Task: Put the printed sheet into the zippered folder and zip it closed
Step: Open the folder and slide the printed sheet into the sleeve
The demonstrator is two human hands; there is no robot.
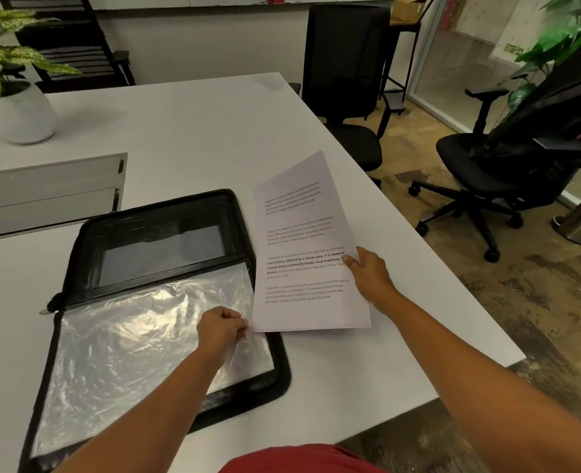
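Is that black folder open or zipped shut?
Open. The zippered folder lies spread flat on the table, its clear sleeve showing; the left hand pinches the sleeve's edge, the right hand holds the printed sheet outside.

White table (186,138) carries a potted plant (6,80) far left; two black office chairs (347,83) (507,165) stand off its right side.

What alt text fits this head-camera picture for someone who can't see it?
A person's right hand holds a printed sheet beside an open black zippered folder on a white table, while the left hand pinches the edge of the folder's clear plastic sleeve. Office chairs stand to the right.
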